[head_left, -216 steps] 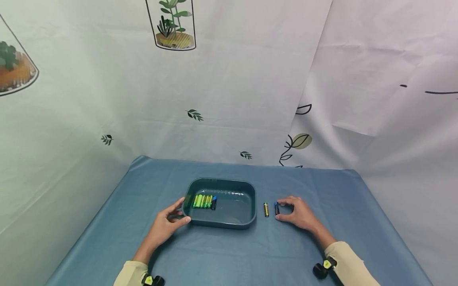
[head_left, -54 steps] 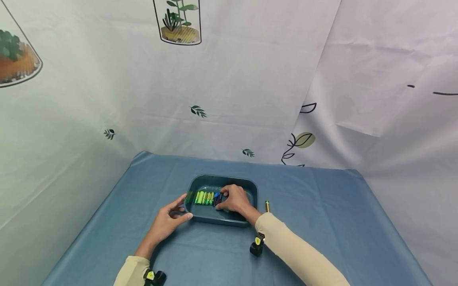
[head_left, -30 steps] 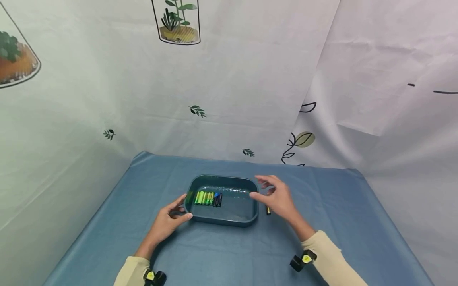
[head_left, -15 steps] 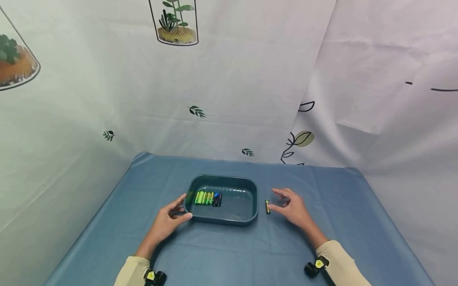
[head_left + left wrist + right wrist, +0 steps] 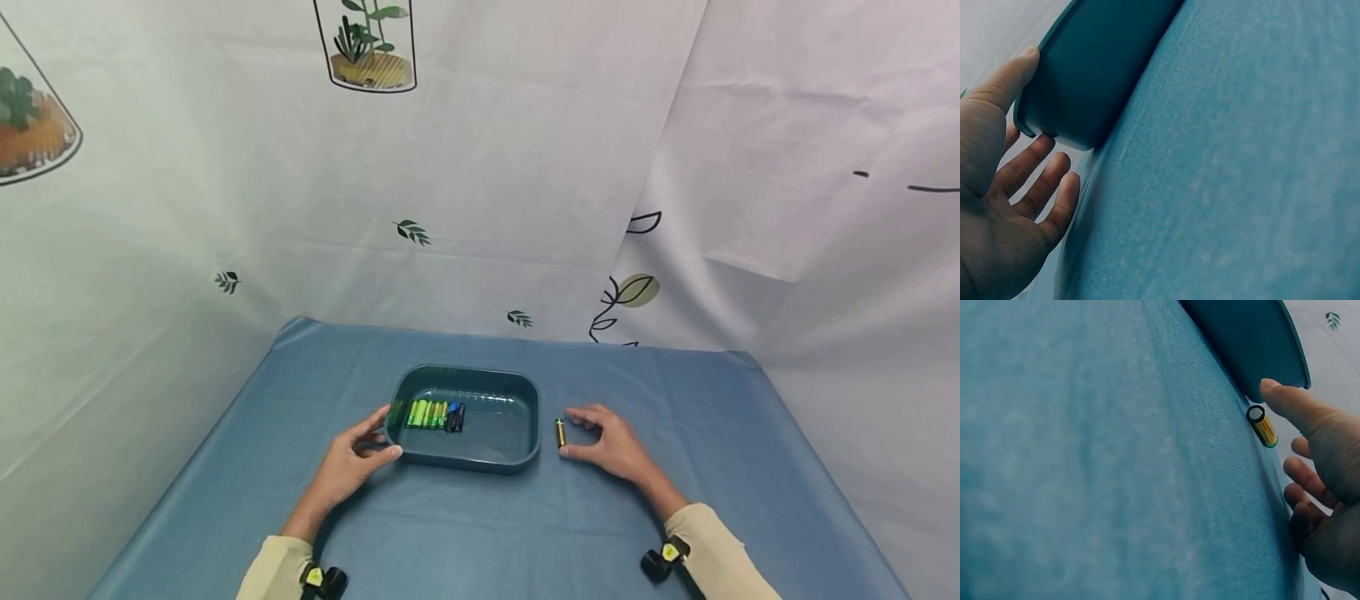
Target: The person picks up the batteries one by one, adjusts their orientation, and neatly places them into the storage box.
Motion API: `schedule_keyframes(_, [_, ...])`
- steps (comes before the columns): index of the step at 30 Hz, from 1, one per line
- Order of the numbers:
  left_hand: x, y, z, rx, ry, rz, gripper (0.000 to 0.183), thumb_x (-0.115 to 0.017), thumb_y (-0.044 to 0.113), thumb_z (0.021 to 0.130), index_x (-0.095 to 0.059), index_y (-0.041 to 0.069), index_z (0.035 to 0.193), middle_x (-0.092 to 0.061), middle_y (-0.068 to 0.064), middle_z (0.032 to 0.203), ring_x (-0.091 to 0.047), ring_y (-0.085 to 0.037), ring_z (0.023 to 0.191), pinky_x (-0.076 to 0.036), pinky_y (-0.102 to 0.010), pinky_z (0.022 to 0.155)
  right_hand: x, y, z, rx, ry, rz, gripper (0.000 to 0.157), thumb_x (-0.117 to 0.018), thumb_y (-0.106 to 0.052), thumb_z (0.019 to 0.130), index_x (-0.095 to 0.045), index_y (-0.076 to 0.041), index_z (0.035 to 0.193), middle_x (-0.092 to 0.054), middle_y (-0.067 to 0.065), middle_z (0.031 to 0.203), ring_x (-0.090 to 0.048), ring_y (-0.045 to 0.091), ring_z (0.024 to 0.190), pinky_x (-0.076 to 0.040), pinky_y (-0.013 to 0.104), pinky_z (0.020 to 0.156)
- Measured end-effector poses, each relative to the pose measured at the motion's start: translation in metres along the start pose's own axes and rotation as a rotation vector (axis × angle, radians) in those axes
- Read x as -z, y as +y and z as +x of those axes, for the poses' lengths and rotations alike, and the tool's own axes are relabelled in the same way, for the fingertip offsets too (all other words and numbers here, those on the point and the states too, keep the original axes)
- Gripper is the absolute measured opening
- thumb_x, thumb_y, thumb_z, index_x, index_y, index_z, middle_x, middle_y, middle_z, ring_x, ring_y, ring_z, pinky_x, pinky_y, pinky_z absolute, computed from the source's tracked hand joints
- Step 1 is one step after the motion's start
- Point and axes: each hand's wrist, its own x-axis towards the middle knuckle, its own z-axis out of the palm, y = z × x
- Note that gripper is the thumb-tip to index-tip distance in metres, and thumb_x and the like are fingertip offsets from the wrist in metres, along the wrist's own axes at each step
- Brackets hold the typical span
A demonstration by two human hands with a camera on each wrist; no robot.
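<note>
A dark teal rectangular tray point(image 5: 480, 462) stands on the table. Inside, at its left, lie several green-yellow batteries point(image 5: 426, 414) in a row, with two dark blue-black batteries point(image 5: 454, 417) at the row's right end. My left hand point(image 5: 349, 468) holds the tray's left end, thumb and fingertips at its rim and wall in the left wrist view. Right of the tray, a single gold battery point(image 5: 560, 433) with a black end and a green end lies on the cloth. My right hand point(image 5: 611, 446) is spread around it, thumb by the near end and fingers by the far end, a gap showing in the right wrist view.
A blue cloth point(image 5: 480, 533) covers the table. White printed sheets point(image 5: 480, 167) hang behind it and at both sides. Small black cameras point(image 5: 657, 565) are strapped to both wrists.
My right hand set a dark battery into the tray beside the other dark one, let it go, and moved back right to the gold battery. My left hand stays at the tray.
</note>
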Motion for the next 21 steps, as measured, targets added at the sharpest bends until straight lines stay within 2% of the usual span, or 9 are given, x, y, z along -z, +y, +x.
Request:
schedule_keyframes(7, [0.0, -0.0007, 0.0005, 0.017, -0.003, -0.007, 0.076, -0.083, 0.033, 0.088, -0.049, 0.019, 0.154, -0.052, -0.02, 0.15, -0.061, -0.026, 0.112, -0.054, -0.031, 0.083, 0.0007, -0.0017, 0.0038, -0.002, -0.05, -0.02, 0.065, -0.089, -0.04, 0.079, -0.069, -0.01, 0.133, -0.066, 0.002, 0.115, -0.061, 0.02, 0.104, -0.051, 0.045, 0.088])
schedule_keyframes(21, [-0.0012, -0.0005, 0.0001, 0.011, 0.004, -0.006, 0.075, -0.083, 0.03, 0.088, -0.049, 0.018, 0.154, -0.053, -0.021, 0.15, -0.061, -0.027, 0.112, -0.054, -0.032, 0.083, -0.002, 0.0007, 0.0085, -0.006, -0.065, -0.063, 0.055, -0.091, -0.038, 0.078, -0.075, -0.012, 0.124, -0.064, 0.0, 0.105, -0.058, 0.018, 0.095, -0.05, 0.041, 0.082])
